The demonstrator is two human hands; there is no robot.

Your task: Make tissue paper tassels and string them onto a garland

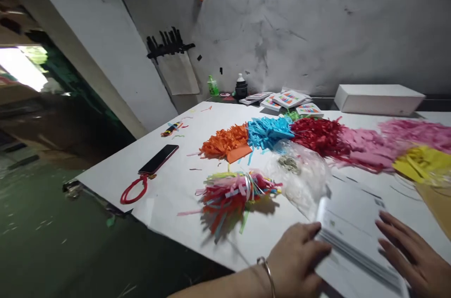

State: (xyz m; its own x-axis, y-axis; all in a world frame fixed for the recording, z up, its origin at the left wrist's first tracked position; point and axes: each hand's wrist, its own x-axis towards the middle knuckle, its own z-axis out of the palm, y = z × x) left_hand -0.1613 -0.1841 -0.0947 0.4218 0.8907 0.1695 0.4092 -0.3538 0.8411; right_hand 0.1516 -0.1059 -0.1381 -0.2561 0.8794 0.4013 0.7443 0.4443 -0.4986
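The right hand (pixel 416 253) is cut off at the picture's lower right corner, and the near end of the stack of white cards (pixel 355 232) runs out of view with it; the print on the top card is too blurred to read. A clear plastic bag (pixel 299 171) lies just beyond the stack, its contents hard to make out.

The stack sits at the near edge of the table (pixel 169 185), between the two hands. The left hand (pixel 299 258), with a bangle at the wrist, presses against the stack's left side, fingers curled loosely along its edge. The right hand lies flat on the top card, fingers spread and straight. Neither hand grips tightly.

The stack's long axis runs from the far left toward the near right, its far end pointing at the bag.

A bundle of mixed paper strips (pixel 232 194) lies left of the stack, well apart. Toward the left edge rests a phone (pixel 158 159).
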